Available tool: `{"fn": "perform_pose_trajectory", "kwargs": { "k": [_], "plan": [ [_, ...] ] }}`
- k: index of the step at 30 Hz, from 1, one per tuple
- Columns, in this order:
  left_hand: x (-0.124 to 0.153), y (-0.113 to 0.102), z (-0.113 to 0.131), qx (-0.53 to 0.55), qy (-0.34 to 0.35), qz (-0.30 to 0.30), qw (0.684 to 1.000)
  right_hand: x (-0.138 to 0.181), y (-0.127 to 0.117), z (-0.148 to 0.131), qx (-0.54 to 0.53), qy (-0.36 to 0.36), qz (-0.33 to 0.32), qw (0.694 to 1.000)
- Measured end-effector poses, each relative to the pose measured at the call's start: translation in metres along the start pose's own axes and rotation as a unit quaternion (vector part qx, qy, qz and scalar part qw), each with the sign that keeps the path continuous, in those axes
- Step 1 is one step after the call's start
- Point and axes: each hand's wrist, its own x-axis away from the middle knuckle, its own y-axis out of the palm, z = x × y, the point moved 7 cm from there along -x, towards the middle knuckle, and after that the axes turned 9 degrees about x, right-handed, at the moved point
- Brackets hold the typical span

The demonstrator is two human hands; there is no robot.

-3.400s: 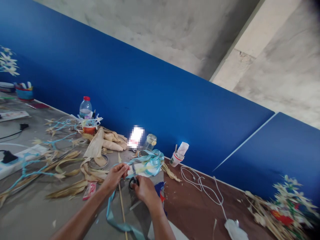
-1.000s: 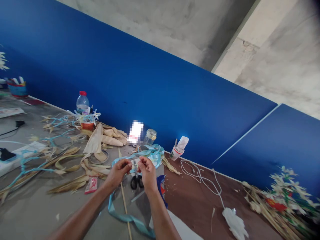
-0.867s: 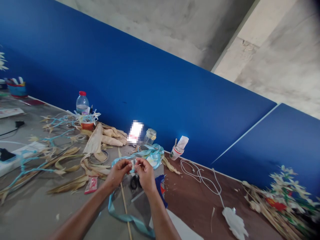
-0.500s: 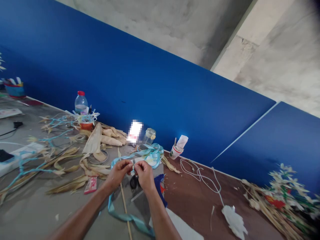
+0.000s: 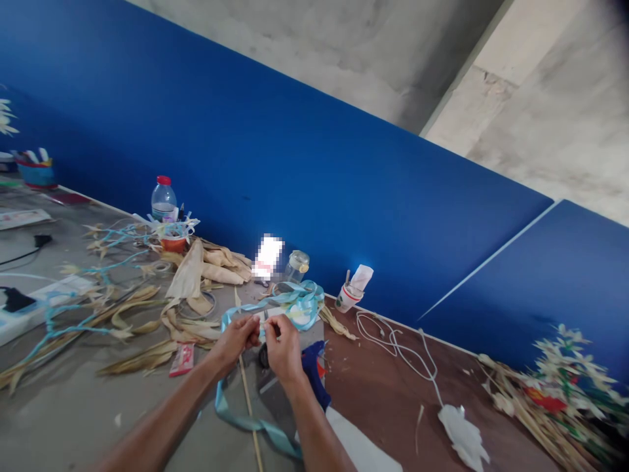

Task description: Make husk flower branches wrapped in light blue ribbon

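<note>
My left hand (image 5: 238,337) and my right hand (image 5: 281,346) meet over the table, fingers pinched together on a light blue ribbon (image 5: 301,305). The ribbon loops away in a pile behind the hands and trails down past my left wrist toward the near edge (image 5: 255,429). Black scissors (image 5: 264,357) lie under my right hand, mostly hidden. A thin wooden stick (image 5: 249,413) runs along the table below my hands.
Dried corn husks (image 5: 196,278) and blue-wrapped stems (image 5: 73,324) litter the grey table on the left. A water bottle (image 5: 163,198), a glass jar (image 5: 295,265) and a paper cup (image 5: 350,296) stand by the blue partition. A white cable (image 5: 398,357) crosses the brown table; a husk bouquet (image 5: 560,387) lies right.
3.4 s ago my right hand was low on the scissors' handles; since then it has left them on the table and come up to pinch the ribbon beside my left hand.
</note>
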Motion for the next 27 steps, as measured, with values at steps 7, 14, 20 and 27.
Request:
{"fn": "perform_pose_trajectory", "kwargs": {
  "k": [7,14,20,27],
  "plan": [
    [-0.007,-0.005,0.003,-0.069,0.06,0.036,0.995,0.0,0.007,0.014,0.013,0.026,-0.001,1.0],
    [-0.008,-0.006,0.005,-0.124,0.097,0.032,0.987,-0.001,0.01,0.025,0.0,0.067,-0.01,0.998],
    [-0.005,-0.041,0.042,-0.204,0.216,0.166,0.94,-0.005,0.0,0.04,-0.066,0.122,0.039,0.99],
    [-0.003,-0.08,0.066,-0.294,0.218,0.284,0.886,-0.005,-0.001,0.045,-0.09,0.127,0.063,0.986]
  ]
}}
